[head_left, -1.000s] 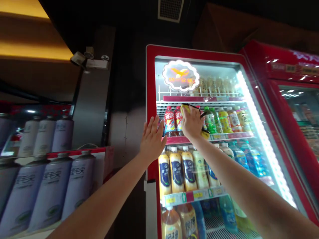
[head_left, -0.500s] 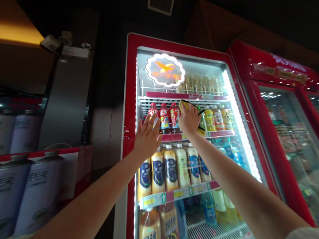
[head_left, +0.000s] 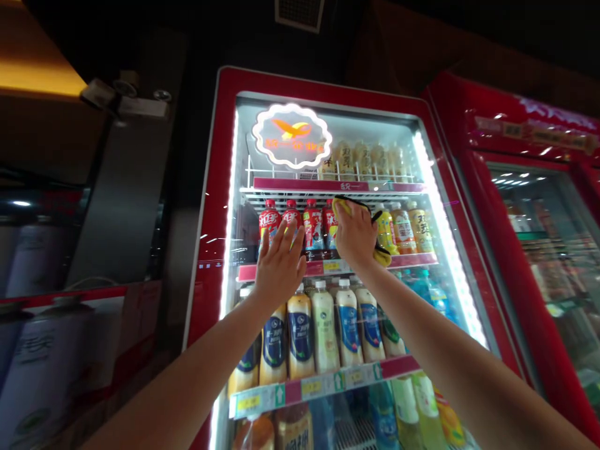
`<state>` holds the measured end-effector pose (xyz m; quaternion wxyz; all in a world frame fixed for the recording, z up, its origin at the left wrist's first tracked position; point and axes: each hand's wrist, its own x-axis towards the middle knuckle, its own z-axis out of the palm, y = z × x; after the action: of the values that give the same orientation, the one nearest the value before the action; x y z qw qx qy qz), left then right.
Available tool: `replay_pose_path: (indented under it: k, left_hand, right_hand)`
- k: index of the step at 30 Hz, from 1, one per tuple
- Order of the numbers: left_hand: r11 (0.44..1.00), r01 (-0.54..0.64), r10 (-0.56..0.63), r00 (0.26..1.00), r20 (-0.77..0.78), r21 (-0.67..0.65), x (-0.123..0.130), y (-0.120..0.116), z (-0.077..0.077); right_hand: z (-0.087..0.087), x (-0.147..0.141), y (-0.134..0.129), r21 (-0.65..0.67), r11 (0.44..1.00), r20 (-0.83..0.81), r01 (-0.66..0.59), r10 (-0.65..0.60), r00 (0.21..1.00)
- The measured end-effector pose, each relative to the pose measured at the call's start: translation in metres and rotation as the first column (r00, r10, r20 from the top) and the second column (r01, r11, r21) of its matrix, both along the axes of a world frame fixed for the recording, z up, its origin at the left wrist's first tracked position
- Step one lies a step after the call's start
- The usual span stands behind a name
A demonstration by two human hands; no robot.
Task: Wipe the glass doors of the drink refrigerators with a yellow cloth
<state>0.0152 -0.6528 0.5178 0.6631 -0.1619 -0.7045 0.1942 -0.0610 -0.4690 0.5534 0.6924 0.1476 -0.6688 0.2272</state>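
A tall red-framed drinks cooler (head_left: 328, 85) with a glass door fills the middle of the view, lit white inside. My left hand (head_left: 280, 265) is flat with fingers spread against the glass, in front of the red-capped bottles (head_left: 313, 228), and holds nothing. To its right, my right hand (head_left: 356, 236) presses a yellow cloth (head_left: 383, 255) with black edging on the door. The cloth shows above and to the right of that hand; the rest lies hidden beneath it.
Several blue-labelled bottles (head_left: 300, 337) line the shelf below the hands. Another red cooler (head_left: 497, 131) stands on the right. Large white printed bottles (head_left: 44, 362) are at the lower left, before a grey pillar (head_left: 124, 187).
The cooler and its bottles have shifted left in view, while both hands stay at nearly the same place in the picture. The cloth is still under my right hand.
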Motion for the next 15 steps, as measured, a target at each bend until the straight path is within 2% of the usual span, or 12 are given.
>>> replay_pose_path:
  k: [2, 3, 6, 9, 11, 13, 15]
  left_hand:
    - [1.000, -0.008, 0.008, 1.000, -0.009, 0.007, -0.003, 0.007, 0.000]
    - [1.000, -0.009, 0.009, 1.000, -0.017, 0.007, -0.005, 0.011, 0.001]
    - [1.000, -0.007, 0.007, 0.999, -0.041, 0.008, -0.013, 0.027, 0.010]
    - [1.000, -0.005, 0.006, 0.999, -0.045, 0.016, -0.021, 0.042, 0.015]
    - [1.000, -0.005, 0.006, 0.999, -0.043, 0.018, -0.025, 0.050, 0.013]
    - [1.000, -0.008, 0.009, 0.999, -0.040, 0.027, -0.028, 0.057, 0.007]
    - [0.999, -0.009, 0.010, 0.999, -0.035, 0.040, -0.031, 0.064, 0.002]
  right_hand:
    - [-0.009, -0.001, 0.003, 0.086, 0.996, 0.003, 0.012, -0.012, 1.000]
    - [-0.007, -0.002, 0.006, 0.136, 0.991, -0.003, 0.014, -0.014, 1.000]
    - [0.019, -0.010, 0.026, 0.209, 0.978, -0.030, 0.013, -0.007, 1.000]
    - [0.039, -0.027, 0.058, 0.139, 0.990, -0.056, -0.008, 0.016, 0.998]
    - [0.033, -0.038, 0.076, 0.022, 0.999, -0.056, -0.024, 0.025, 0.998]
    - [0.013, -0.044, 0.085, -0.084, 0.996, -0.028, -0.019, 0.017, 0.999]
    - [-0.007, -0.045, 0.086, -0.086, 0.996, 0.005, -0.006, 0.006, 1.000]
